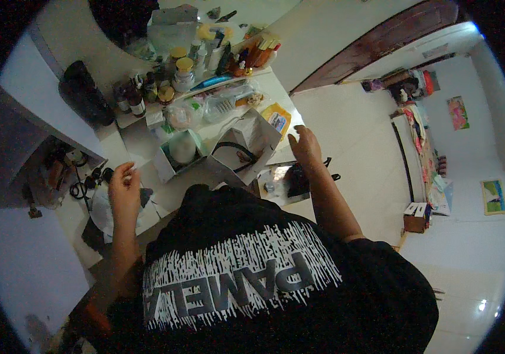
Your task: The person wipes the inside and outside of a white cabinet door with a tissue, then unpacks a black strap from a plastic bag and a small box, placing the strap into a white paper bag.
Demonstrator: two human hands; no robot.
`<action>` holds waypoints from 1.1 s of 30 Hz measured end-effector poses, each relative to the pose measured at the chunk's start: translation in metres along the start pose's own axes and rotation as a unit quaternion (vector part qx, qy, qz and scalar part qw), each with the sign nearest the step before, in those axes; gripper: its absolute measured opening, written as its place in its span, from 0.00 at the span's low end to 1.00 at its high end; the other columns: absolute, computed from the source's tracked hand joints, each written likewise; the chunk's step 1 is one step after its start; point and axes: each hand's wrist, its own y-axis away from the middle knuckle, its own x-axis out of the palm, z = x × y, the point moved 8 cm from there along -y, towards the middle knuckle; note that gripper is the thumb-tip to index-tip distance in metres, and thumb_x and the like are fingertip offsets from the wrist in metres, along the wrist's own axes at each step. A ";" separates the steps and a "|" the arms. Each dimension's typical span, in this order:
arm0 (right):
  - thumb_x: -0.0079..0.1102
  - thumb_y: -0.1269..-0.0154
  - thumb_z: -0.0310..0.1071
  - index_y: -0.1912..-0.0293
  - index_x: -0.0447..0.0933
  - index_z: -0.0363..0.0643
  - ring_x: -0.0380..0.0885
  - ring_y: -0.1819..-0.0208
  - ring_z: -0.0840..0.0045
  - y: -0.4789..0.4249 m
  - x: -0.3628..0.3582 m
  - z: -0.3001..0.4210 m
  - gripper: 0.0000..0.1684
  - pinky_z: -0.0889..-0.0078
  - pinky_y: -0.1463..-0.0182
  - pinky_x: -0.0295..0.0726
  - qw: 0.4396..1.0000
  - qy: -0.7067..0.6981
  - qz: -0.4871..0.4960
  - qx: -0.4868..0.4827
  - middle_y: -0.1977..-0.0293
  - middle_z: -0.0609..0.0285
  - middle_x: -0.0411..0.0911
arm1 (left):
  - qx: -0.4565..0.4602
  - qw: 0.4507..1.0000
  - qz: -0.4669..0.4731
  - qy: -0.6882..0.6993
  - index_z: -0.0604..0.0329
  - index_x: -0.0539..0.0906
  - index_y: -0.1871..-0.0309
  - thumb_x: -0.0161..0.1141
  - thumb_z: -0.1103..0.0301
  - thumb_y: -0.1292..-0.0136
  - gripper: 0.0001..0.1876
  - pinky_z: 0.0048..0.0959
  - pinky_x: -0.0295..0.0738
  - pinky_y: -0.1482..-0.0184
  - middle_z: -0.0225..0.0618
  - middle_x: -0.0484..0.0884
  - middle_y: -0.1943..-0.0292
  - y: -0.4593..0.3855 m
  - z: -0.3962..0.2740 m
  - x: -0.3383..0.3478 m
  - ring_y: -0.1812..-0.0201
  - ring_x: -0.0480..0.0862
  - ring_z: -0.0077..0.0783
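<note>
My left hand (125,183) is raised at the left of the dressing table, its fingers curled; a small pale thing may be between them, but this is too unclear to tell. My right hand (306,144) is over the table's right edge with its fingers apart, holding nothing visible, close to a yellow soft packet (277,118). Between the hands stands an open white box (270,128) with a black band (234,145) across it. To its left, a smaller open box holds a round whitish object (183,147). A hairbrush (226,106) in clear plastic lies behind them.
Jars with gold lids (184,65), bottles (135,102) and tubes crowd the rear shelf below a mirror. A black cylindrical object (85,95) stands at the left. An open drawer (274,186) holds a black item at the right. Cables (79,190) lie at the far left.
</note>
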 end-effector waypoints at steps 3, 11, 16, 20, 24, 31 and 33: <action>0.58 0.40 0.45 0.51 0.69 0.35 0.76 0.54 0.55 -0.011 0.038 -0.018 0.25 0.62 0.52 0.74 0.996 -0.067 0.045 0.025 0.58 0.40 0.75 | -0.188 0.971 0.138 0.055 0.63 0.74 0.50 0.58 0.59 0.39 0.20 0.23 0.72 0.67 0.36 0.79 0.67 0.000 -0.012 0.050 0.68 0.77 0.24; 0.45 0.39 0.37 0.67 0.76 0.35 0.75 0.63 0.50 -0.001 0.067 -0.044 0.15 0.55 0.59 0.73 0.967 0.123 0.183 -0.130 0.68 0.43 0.76 | -0.147 0.868 0.469 -0.069 0.70 0.80 0.64 0.53 0.49 0.41 0.26 0.37 0.78 0.73 0.48 0.82 0.69 0.063 0.027 0.325 0.74 0.83 0.40; 0.46 0.41 0.36 0.73 0.73 0.34 0.73 0.67 0.47 0.003 -0.008 -0.004 0.14 0.52 0.64 0.71 0.966 0.113 0.151 -0.177 0.73 0.42 0.74 | -0.100 0.932 0.334 -0.096 0.71 0.78 0.57 0.50 0.66 0.43 0.17 0.46 0.75 0.58 0.56 0.80 0.61 0.065 -0.032 0.296 0.62 0.81 0.52; 0.50 0.44 0.31 0.77 0.67 0.33 0.68 0.74 0.55 0.015 -0.094 0.024 0.11 0.58 0.69 0.68 0.976 0.047 0.130 -0.168 0.78 0.46 0.68 | -0.088 0.974 0.202 -0.058 0.72 0.74 0.60 0.50 0.66 0.43 0.15 0.47 0.73 0.61 0.56 0.79 0.67 0.059 -0.106 0.190 0.64 0.80 0.54; 0.52 0.45 0.28 0.76 0.66 0.34 0.66 0.75 0.56 0.032 -0.118 0.079 0.09 0.61 0.70 0.67 0.963 -0.019 0.136 -0.231 0.78 0.47 0.66 | -0.051 0.994 0.016 -0.096 0.69 0.76 0.67 0.49 0.66 0.44 0.12 0.46 0.74 0.63 0.54 0.79 0.71 0.063 -0.152 0.081 0.67 0.79 0.55; 0.54 0.45 0.35 0.75 0.69 0.38 0.73 0.70 0.55 0.096 -0.063 0.222 0.10 0.57 0.67 0.72 0.869 -0.117 0.213 -0.432 0.75 0.49 0.71 | -0.014 0.948 -0.206 -0.242 0.63 0.74 0.65 0.50 0.66 0.39 0.09 0.45 0.70 0.67 0.52 0.77 0.71 0.123 -0.137 -0.085 0.68 0.78 0.53; 0.54 0.45 0.33 0.77 0.67 0.36 0.71 0.73 0.54 0.110 -0.044 0.249 0.12 0.57 0.69 0.70 0.856 -0.131 0.215 -0.451 0.78 0.49 0.68 | -0.055 0.943 -0.221 -0.241 0.63 0.74 0.65 0.49 0.66 0.38 0.09 0.43 0.69 0.68 0.52 0.76 0.71 0.139 -0.131 -0.110 0.69 0.77 0.53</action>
